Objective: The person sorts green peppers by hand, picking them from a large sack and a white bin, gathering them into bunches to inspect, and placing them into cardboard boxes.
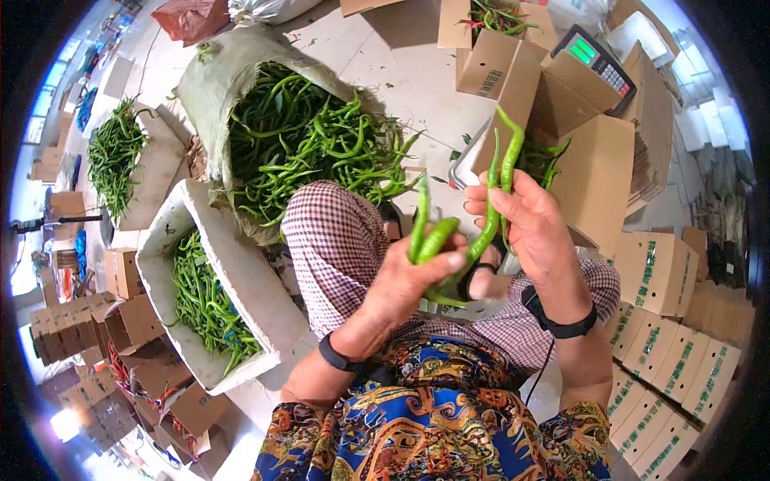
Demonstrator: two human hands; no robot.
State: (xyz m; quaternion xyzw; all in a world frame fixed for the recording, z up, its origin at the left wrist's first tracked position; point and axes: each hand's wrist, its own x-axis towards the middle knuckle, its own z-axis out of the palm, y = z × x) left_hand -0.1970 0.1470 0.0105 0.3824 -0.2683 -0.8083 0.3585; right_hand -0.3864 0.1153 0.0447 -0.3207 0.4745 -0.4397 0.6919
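My left hand (419,271) is closed around several green chili peppers (439,239), whose ends stick out above the thumb. Long, slender peppers (508,152) are pinched between the thumb and fingers of my right hand (531,216). The two hands are close together above my lap. Beyond my left knee lies a large woven sack (210,88), its mouth spilling a heap of green chili peppers (321,144). An open cardboard box (597,172) stands just past my right hand, with some green peppers showing inside.
A white foam box (265,313) of green peppers sits at my left, with another pepper pile (116,152) beyond. A digital scale (593,64) stands behind the open box. Stacked cartons (658,272) line the right; more boxes (132,321) crowd the left.
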